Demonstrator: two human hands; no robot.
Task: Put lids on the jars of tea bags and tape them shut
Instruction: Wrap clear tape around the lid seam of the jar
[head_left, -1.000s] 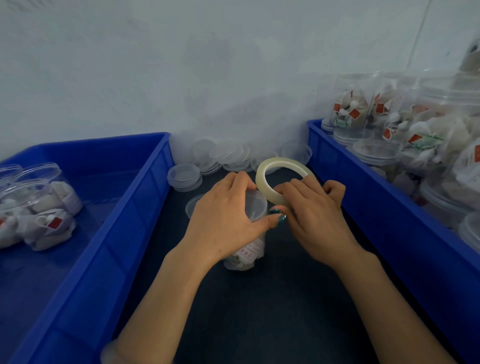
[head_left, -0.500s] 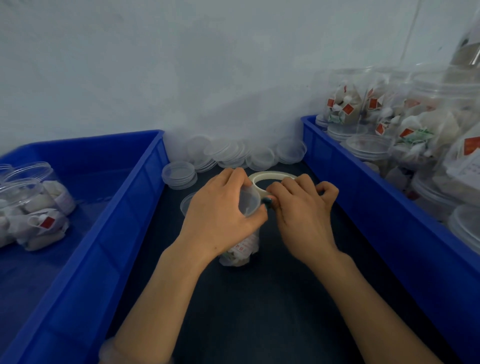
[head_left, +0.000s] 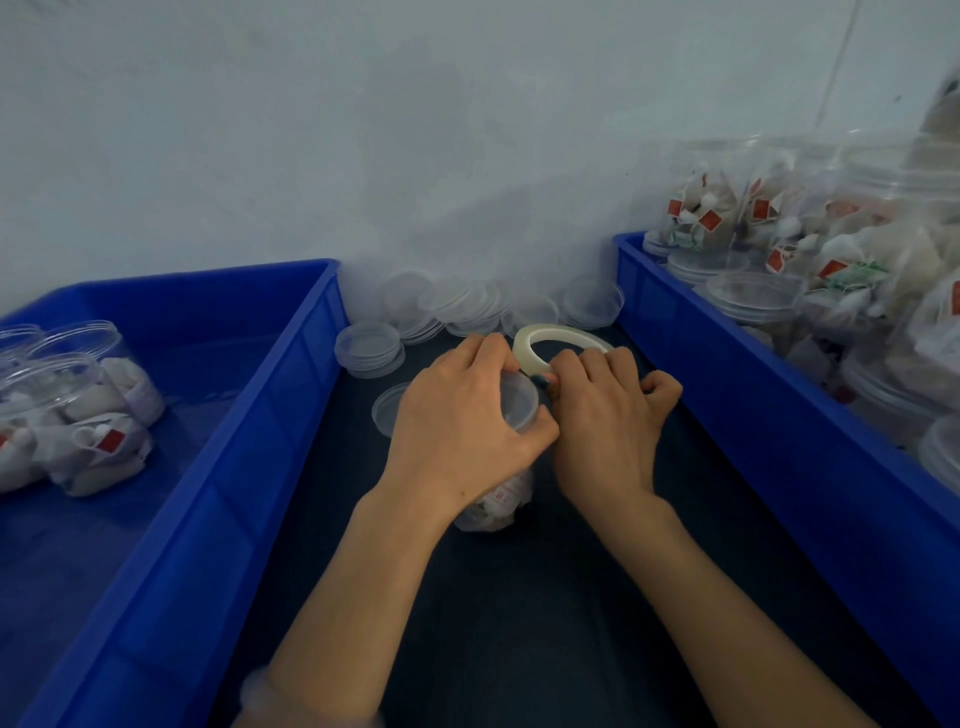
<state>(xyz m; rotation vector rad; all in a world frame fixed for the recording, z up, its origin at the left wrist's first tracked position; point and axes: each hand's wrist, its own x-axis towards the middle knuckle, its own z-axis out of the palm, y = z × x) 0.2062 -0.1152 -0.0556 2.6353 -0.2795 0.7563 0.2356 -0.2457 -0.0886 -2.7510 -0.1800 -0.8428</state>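
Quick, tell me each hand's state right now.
Left hand: grips the jar.
Right hand: holds the tape roll.

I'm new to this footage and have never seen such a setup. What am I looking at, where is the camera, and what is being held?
No machine here: these are a person's two bare hands, filmed by one wide-angle camera worn on the head, looking forward and down. The left hand grips the top of a clear jar of tea bags standing on the dark surface. The right hand holds a tape roll beside its lid. Loose lids lie by the wall. The left bin holds jars lying down; the right bin is packed with more jars.
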